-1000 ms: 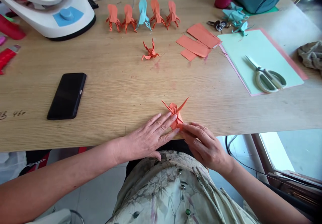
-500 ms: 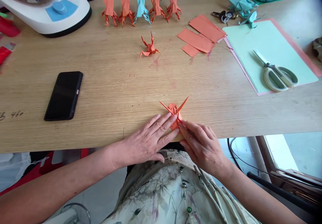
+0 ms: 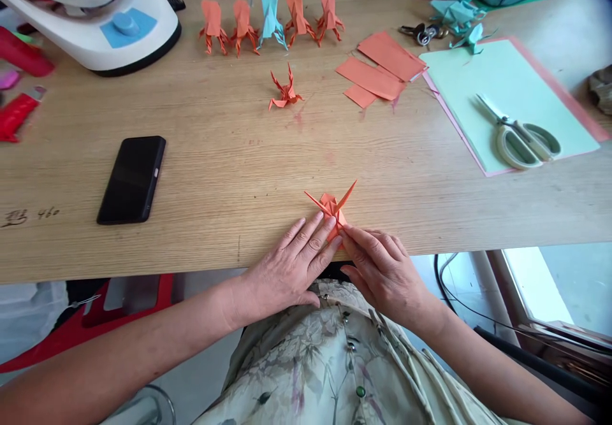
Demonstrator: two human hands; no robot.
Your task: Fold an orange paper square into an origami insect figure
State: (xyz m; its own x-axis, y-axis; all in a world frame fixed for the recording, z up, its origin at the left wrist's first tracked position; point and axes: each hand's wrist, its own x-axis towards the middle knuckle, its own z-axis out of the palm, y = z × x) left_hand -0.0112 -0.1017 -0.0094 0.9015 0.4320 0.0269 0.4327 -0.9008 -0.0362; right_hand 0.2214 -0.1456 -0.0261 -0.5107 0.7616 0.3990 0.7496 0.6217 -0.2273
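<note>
A half-folded orange paper figure [image 3: 333, 206] with two pointed tips lies at the near edge of the wooden table [image 3: 229, 157]. My left hand [image 3: 291, 266] lies flat with its fingers stretched over the figure's left side, pressing it down. My right hand [image 3: 382, 272] presses its fingertips on the figure's lower right part, fingers close together and extended. The lower part of the paper is hidden under both hands.
A small orange origami [image 3: 285, 92] stands mid-table, with a row of orange and blue figures [image 3: 270, 20] behind it. Orange paper strips [image 3: 377, 71], a green sheet [image 3: 502, 93] with scissors [image 3: 521, 137], a black phone [image 3: 132, 179] and a white appliance [image 3: 90, 11] lie around.
My right hand has slid slightly left and up along the paper, closer to my left fingertips. The view has shifted a little.
</note>
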